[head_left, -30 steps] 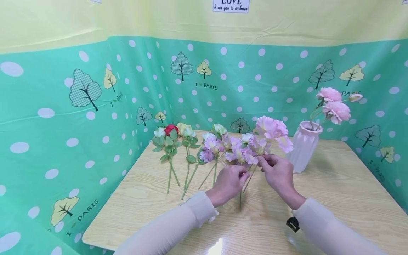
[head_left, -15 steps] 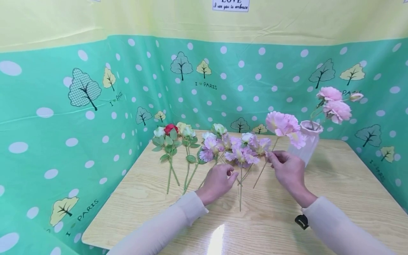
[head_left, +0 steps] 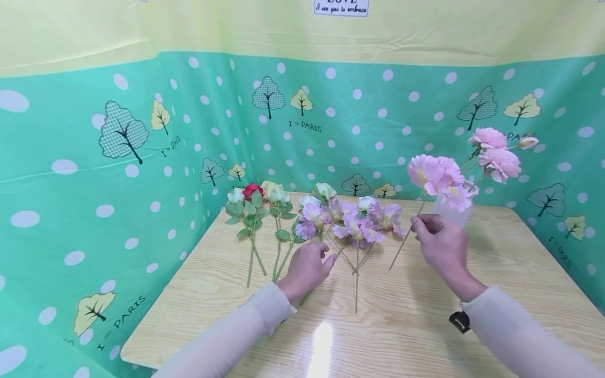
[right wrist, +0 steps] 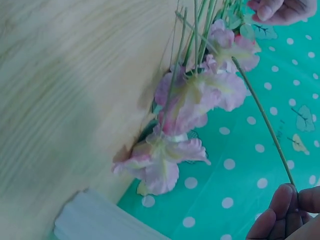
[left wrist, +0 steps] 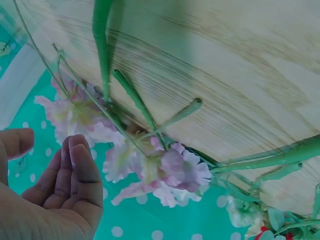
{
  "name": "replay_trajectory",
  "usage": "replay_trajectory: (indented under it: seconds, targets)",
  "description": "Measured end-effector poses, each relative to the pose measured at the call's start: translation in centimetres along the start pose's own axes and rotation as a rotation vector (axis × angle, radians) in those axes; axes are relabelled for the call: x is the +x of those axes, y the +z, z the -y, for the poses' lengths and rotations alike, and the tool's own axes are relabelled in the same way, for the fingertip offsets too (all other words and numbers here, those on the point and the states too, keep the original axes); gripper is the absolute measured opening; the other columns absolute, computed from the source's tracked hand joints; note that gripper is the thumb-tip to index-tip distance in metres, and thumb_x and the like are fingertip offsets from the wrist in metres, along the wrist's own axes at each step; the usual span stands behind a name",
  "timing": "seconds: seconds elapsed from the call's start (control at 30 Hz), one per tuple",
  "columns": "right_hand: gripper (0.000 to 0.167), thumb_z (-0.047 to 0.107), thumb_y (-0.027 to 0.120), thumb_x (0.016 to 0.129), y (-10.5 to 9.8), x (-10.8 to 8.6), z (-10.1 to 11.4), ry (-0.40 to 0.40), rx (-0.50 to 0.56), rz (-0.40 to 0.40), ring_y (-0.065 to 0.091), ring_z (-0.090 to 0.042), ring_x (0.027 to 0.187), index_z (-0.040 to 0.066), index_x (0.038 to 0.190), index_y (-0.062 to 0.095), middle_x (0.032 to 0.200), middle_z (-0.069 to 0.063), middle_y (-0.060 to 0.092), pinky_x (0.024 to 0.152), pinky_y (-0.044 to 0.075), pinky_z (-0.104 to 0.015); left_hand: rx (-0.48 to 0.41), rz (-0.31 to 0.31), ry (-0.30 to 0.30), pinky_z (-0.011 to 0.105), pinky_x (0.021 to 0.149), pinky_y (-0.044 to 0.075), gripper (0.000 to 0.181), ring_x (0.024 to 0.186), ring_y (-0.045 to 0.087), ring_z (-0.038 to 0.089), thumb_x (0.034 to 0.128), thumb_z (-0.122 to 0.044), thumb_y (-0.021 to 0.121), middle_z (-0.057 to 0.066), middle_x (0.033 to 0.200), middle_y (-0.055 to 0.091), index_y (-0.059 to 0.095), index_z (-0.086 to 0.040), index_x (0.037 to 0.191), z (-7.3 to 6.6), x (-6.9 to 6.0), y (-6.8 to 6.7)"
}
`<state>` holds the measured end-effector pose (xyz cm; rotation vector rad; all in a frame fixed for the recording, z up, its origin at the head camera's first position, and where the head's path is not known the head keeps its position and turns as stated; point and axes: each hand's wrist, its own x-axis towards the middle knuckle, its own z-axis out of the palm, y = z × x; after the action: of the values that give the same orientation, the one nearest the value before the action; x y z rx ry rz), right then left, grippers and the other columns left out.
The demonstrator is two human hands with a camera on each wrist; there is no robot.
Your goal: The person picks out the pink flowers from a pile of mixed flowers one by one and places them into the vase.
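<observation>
My right hand [head_left: 444, 247] pinches the thin stem of a large pink-lilac iris-like flower [head_left: 437, 178], held tilted above the table. In the right wrist view, thumb and fingertips meet on the stem [right wrist: 267, 122], whose lower end points away from the hand. Behind the flower stands a pale ribbed vase [head_left: 451, 212], partly hidden, with pink peonies [head_left: 500, 164] in it. My left hand [head_left: 304, 269] hovers over the stems of the lilac flowers [head_left: 359, 229] lying on the table. Its fingers are loosely bent, thumb apart, with nothing between them.
Roses with green leaves lie at the table's left, among them a red rose [head_left: 253, 191] and a white rose [head_left: 236, 196]. A white-green bloom [head_left: 325, 190] lies farther back. A polka-dot curtain [head_left: 312, 142] encloses the wooden table [head_left: 402, 325].
My right hand has drawn the iris-like flower up and right, away from the other lilac flowers and in front of the vase. My left hand has moved back to the left.
</observation>
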<state>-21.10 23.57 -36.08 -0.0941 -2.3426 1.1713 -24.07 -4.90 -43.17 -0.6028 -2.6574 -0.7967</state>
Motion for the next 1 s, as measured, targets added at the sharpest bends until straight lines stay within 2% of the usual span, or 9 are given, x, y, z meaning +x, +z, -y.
replay_trajectory:
  seconds: [0.2,0.33,0.5,0.67,0.8,1.0]
  targets:
    - [0.023,0.018,0.069,0.099,-1.0,0.8,0.5,-0.054,-0.005,-0.064,0.065,0.002,0.063,-0.003,0.104,0.076,0.093,-0.021,0.076,0.055,0.053,-0.014,-0.012,0.018,-0.049,0.033,0.068,0.057,0.032,0.082,0.069,0.022,0.0960,-0.032,0.073,0.012,0.095,0.074,0.076,-0.001,0.104,0.4,-0.1,-0.2]
    - [0.023,0.019,0.070,0.098,-1.7,1.6,0.8,-0.096,-0.022,-0.123,0.058,0.013,0.059,-0.002,0.103,0.077,0.092,-0.022,0.076,0.056,0.049,-0.008,-0.009,0.017,-0.046,0.032,0.066,0.056,0.032,0.076,0.067,0.019,0.0954,-0.031,0.074,0.010,0.092,0.073,0.074,0.000,0.102,0.5,-0.1,-0.3]
    - [0.024,0.021,0.070,0.098,-2.7,2.4,1.1,-0.104,-0.033,-0.164,0.056,0.016,0.060,-0.002,0.103,0.078,0.092,-0.022,0.076,0.056,0.046,-0.007,0.002,0.013,-0.038,0.031,0.065,0.055,0.029,0.071,0.064,0.015,0.0956,-0.030,0.074,0.009,0.089,0.072,0.074,-0.001,0.100,0.6,-0.2,-0.4]
    - [0.023,0.020,0.069,0.098,-3.8,3.2,1.3,-0.114,-0.054,-0.200,0.055,0.016,0.061,-0.001,0.102,0.078,0.093,-0.020,0.076,0.055,0.046,-0.007,0.009,0.012,-0.039,0.033,0.067,0.056,0.030,0.074,0.066,0.016,0.0955,-0.029,0.074,0.008,0.090,0.073,0.075,0.000,0.102,0.7,-0.3,-0.4]
    - [0.028,0.025,0.067,0.099,-4.7,3.9,1.5,-0.095,-0.059,-0.205,0.057,0.015,0.064,0.002,0.109,0.078,0.098,-0.019,0.076,0.056,0.047,-0.007,0.017,0.011,-0.040,0.033,0.067,0.057,0.031,0.074,0.066,0.017,0.0951,-0.029,0.074,0.009,0.090,0.073,0.075,0.000,0.103,0.8,-0.3,-0.5]
    - [0.036,0.035,0.065,0.100,-6.3,5.2,1.9,-0.022,-0.082,-0.206,0.058,0.013,0.070,0.006,0.119,0.075,0.107,-0.014,0.076,0.060,0.047,-0.006,0.021,0.008,-0.035,0.032,0.066,0.056,0.030,0.072,0.065,0.015,0.0949,-0.029,0.075,0.008,0.089,0.073,0.076,0.000,0.102,0.8,-0.4,-0.5]
